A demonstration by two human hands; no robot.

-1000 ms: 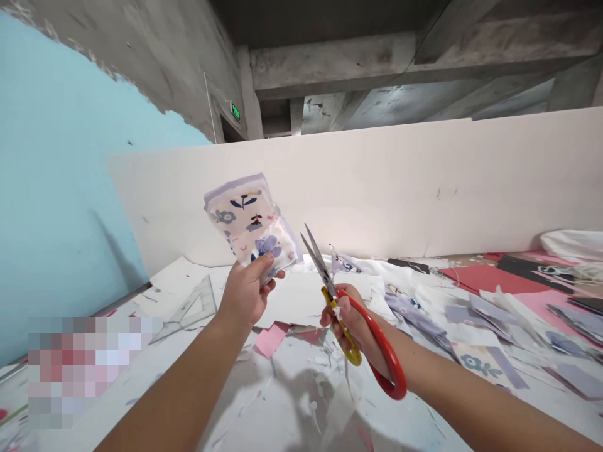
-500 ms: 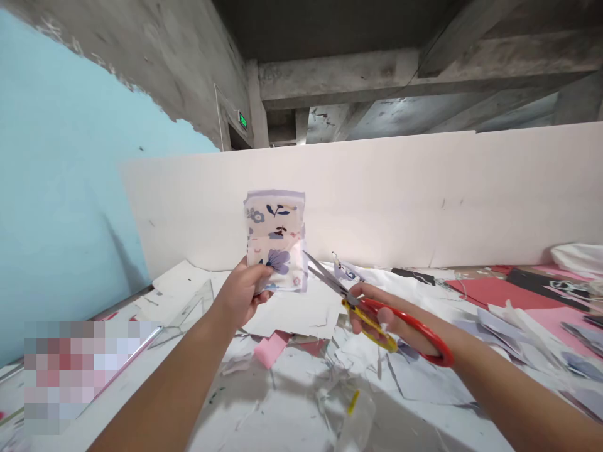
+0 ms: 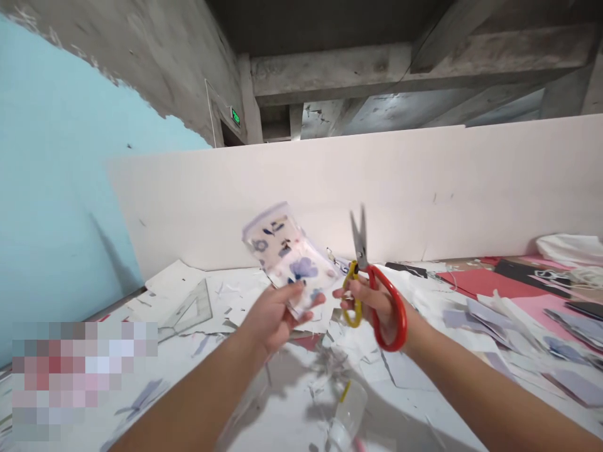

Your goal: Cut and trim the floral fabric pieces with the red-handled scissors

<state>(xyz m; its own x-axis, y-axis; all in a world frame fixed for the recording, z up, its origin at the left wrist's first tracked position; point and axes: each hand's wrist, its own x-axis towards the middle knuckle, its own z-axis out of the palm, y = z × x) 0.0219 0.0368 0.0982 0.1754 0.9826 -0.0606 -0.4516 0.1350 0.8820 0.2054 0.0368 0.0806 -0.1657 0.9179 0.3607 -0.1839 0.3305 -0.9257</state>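
Observation:
My left hand (image 3: pixel 276 317) pinches a small piece of flower-printed paper (image 3: pixel 288 254), white with blue and purple blooms, holding it tilted above the table. My right hand (image 3: pixel 377 304) grips scissors (image 3: pixel 370 282) with one red and one yellow handle loop. Their blades point straight up and are slightly apart, just right of the paper without touching it.
The white table (image 3: pixel 264 402) is littered with paper scraps and offcuts. A clear set square (image 3: pixel 188 307) lies at the left. Red, pink and purple sheets (image 3: pixel 499 289) cover the right side. A white board (image 3: pixel 424 188) stands along the back. A clear plastic bottle (image 3: pixel 346 414) lies near me.
The scissors swung from pointing left at the paper to pointing upward. My left hand lowered and tilted the flowered paper toward the right.

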